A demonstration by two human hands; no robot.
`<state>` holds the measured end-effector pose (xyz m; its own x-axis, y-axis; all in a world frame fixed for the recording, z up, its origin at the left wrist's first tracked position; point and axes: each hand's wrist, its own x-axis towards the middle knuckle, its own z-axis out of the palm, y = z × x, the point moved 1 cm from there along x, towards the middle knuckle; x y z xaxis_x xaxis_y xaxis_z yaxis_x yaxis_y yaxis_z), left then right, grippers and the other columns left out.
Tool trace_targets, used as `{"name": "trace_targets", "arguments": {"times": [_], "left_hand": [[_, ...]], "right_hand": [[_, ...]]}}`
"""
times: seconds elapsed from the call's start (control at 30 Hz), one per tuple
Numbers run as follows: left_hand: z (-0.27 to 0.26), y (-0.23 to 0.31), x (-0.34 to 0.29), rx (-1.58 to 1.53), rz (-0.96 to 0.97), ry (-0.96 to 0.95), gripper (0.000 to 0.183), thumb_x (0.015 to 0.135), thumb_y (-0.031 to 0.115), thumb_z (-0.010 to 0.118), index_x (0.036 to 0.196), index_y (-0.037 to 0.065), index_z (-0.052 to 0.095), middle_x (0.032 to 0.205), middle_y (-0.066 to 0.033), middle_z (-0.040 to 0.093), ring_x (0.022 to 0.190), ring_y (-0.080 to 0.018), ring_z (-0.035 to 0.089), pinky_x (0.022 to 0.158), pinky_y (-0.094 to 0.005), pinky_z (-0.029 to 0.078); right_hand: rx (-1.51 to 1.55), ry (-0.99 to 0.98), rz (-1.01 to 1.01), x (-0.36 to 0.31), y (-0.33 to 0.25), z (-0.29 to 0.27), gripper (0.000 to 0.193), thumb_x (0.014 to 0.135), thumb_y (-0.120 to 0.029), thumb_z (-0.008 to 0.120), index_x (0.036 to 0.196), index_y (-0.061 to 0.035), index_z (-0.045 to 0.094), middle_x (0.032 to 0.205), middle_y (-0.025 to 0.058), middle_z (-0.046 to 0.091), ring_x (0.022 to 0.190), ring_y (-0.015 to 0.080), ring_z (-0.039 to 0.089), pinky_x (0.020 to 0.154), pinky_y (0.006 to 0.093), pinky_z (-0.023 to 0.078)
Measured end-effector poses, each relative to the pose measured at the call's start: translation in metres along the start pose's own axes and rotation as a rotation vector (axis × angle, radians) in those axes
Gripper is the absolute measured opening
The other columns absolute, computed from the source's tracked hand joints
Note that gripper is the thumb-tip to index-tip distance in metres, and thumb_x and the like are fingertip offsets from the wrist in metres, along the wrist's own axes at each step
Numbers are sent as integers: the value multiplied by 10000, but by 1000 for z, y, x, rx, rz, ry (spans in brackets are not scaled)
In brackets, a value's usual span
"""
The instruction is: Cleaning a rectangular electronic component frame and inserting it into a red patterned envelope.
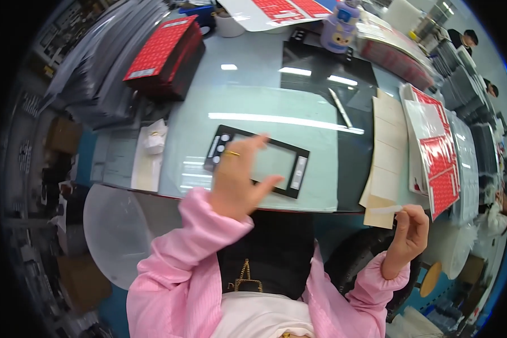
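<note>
A flat black rectangular frame [303, 156] with white labels and pale dots lies on the light green mat [315, 129] in front of me. Over its left part is my left hand [235, 179], fingers apart and a ring on one of them; whether it touches the frame I cannot tell. Low on the right, my right hand [408, 239] pinches one end of a thin whitish strip [384, 210] between thumb and finger. The strip's other end overlaps the lower edge of the cream paper sheets [386, 152] at the table's right side.
A white pen [341, 108] lies on a dark sheet right of the mat. Red boxes [162, 53] and stacked grey sheets [98, 67] stand back left. A lilac bottle [340, 28] is at the back. Red-and-white printed packs [438, 163] lie far right. Crumpled tissue [154, 139] sits left.
</note>
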<state>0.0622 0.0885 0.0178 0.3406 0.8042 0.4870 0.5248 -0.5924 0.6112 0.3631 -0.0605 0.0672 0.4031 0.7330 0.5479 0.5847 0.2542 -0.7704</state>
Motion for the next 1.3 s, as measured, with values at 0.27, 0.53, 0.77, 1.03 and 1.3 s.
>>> {"name": "trace_targets", "arguments": {"times": [0.27, 0.53, 0.77, 1.03, 1.3], "left_hand": [[-44, -81, -51, 330, -159, -155, 1090, 753, 514, 844, 1566, 7, 322, 1564, -184, 443, 1472, -353, 388, 1220, -536, 262], [-11, -45, -55, 334, -186, -3, 960, 775, 462, 826, 1534, 35, 420, 1507, -101, 541, 1428, -322, 470, 1197, -575, 281], [-1, -34, -53, 313, -197, 23, 945, 780, 433, 827, 1549, 67, 417, 1437, -95, 602, 1420, -301, 482, 1197, -589, 272], [-26, -55, -57, 108, -141, -5, 744, 756, 311, 875, 1373, 42, 557, 1336, -89, 641, 1313, -309, 572, 1146, -534, 375], [-33, -58, -63, 142, -24, -56, 269, 774, 277, 828, 1021, 198, 756, 1207, -13, 646, 1159, -218, 615, 1093, -465, 418]], "right_hand": [[273, -298, -3, 29, -36, 130, 128, 897, 121, 665, 992, 36, 655, 882, 85, 665, 809, 145, 610, 752, 247, 472], [335, -493, 135, 16, -43, 198, 91, 942, 60, 657, 1029, 35, 647, 949, 71, 680, 905, 141, 652, 841, 255, 491], [239, -567, 160, 27, -32, 233, 67, 942, -10, 684, 992, 33, 669, 904, 70, 708, 884, 136, 665, 843, 267, 510], [221, -664, 226, 37, -12, 252, 92, 946, -45, 688, 989, 36, 677, 889, 69, 719, 873, 142, 676, 835, 268, 513], [189, -723, 252, 38, -6, 258, 51, 939, -18, 667, 966, 24, 667, 883, 50, 715, 861, 130, 665, 938, 305, 504]]}}
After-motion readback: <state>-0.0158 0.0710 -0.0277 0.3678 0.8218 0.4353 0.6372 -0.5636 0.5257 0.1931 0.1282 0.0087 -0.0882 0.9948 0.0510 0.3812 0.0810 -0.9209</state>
